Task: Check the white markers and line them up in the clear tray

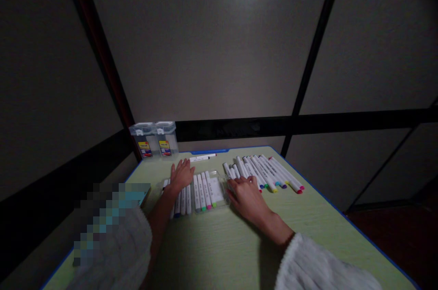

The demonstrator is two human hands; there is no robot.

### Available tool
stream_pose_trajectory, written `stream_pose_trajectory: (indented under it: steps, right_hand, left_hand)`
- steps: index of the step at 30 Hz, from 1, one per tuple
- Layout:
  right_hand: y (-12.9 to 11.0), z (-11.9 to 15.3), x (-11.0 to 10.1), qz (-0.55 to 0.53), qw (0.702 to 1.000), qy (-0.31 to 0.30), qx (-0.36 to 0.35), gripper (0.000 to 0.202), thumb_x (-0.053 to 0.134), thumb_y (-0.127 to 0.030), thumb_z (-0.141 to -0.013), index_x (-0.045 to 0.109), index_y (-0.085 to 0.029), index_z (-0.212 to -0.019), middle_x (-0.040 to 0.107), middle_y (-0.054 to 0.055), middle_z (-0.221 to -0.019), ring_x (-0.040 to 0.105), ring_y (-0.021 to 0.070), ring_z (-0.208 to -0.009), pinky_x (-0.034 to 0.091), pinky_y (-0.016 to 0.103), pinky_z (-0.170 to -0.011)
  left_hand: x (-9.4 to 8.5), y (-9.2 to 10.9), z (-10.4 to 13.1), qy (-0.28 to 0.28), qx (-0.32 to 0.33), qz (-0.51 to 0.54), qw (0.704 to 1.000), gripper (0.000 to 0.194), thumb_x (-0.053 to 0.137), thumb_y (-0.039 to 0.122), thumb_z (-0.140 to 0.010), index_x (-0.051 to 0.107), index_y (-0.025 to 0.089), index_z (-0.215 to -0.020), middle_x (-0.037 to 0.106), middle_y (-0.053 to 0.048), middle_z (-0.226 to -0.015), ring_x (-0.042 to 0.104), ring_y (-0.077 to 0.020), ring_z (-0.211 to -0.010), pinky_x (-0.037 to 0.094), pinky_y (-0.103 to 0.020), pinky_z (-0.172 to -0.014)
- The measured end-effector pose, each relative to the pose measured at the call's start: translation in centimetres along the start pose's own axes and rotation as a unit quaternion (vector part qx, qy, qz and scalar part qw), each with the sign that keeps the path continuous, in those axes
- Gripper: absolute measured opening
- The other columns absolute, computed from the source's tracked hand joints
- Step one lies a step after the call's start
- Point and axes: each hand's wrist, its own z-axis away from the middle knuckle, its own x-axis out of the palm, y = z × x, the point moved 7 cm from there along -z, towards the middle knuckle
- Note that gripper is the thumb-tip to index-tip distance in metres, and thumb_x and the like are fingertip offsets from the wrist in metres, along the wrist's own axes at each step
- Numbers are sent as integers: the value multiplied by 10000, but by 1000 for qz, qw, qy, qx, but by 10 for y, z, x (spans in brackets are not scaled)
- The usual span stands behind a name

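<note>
My left hand lies palm down with its fingers spread, over the far end of a row of white markers. These markers lie side by side in a shallow clear plastic tray, with green, pink, dark blue and grey ends toward me. At the tray's right edge is my right hand, its fingers bent down beside a loose pile of white markers. Its fingertips are partly hidden, and what they hold, if anything, does not show clearly. Bare tray floor shows right of the row.
Two clear lidded boxes with yellow labels stand at the table's back left. Separate white markers lie near the back edge. A pixelated teal object is at left. The light green table has a blue rim; a panelled wall rises behind.
</note>
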Motion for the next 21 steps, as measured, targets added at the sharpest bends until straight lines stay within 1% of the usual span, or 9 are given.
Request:
stream_pose_trajectory:
  steps: [3,6,8,9,12,14,17,21]
  right_hand:
    - [0,0,1,1,1000,-4,-3,152,419,-221,-844,559,-163,-827,642,95,-826,554,234,-844,243,345,-740]
    - [-1,0,1,0,1000,-11,-4,138,428,-209,-836,557,-161,-821,643,98,-828,553,235,-847,245,343,-740]
    - [-1,0,0,-2,1000,-15,-5,131,431,-201,-832,554,-158,-819,642,101,-834,553,234,-850,245,340,-739]
    - [-2,0,0,-3,1000,-16,-7,128,431,-198,-832,552,-158,-821,641,101,-839,553,233,-853,244,339,-741]
    - [-2,-1,0,-7,1000,-16,-8,117,435,-185,-826,550,-159,-824,639,96,-844,550,230,-865,238,337,-747]
    - [-2,-1,0,-7,1000,-15,-8,111,442,-182,-820,551,-160,-824,640,91,-840,549,231,-863,236,338,-746]
    - [-2,-1,1,-6,1000,-12,-8,108,449,-176,-813,555,-158,-825,640,89,-836,547,233,-858,234,343,-748]
    - [-3,0,0,-2,1000,-10,-13,110,448,-175,-814,557,-158,-819,641,84,-826,548,231,-847,236,342,-745]
  left_hand:
    - [-3,0,1,-1,-6,-2,1000,406,326,255,-840,414,165,-1226,448,-124,-1297,374,-214,-1216,154,-478,-1034]
    - [-9,0,3,-2,-14,9,1000,358,384,238,-820,508,186,-1152,545,-91,-1181,492,-184,-1100,284,-352,-990]
    - [-12,-2,3,-3,-25,21,999,311,434,246,-799,582,198,-1068,590,-71,-1115,530,-175,-1045,363,-268,-909]
    - [-14,-4,3,-1,-34,27,999,287,456,249,-789,611,202,-1025,608,-63,-1086,542,-176,-1025,387,-247,-868]
    - [-15,-9,2,6,-65,48,997,235,490,244,-768,658,209,-928,653,-45,-1008,570,-185,-970,423,-232,-785]
    - [-14,-12,2,6,-80,65,995,220,489,227,-765,669,211,-891,673,-34,-962,592,-174,-920,434,-219,-744]
    - [-13,-15,1,4,-97,88,991,217,486,209,-761,668,213,-880,685,-25,-933,613,-152,-857,442,-199,-697]
    - [-11,-19,1,6,-115,104,988,200,495,208,-756,660,207,-871,683,-32,-939,615,-151,-853,443,-200,-671]
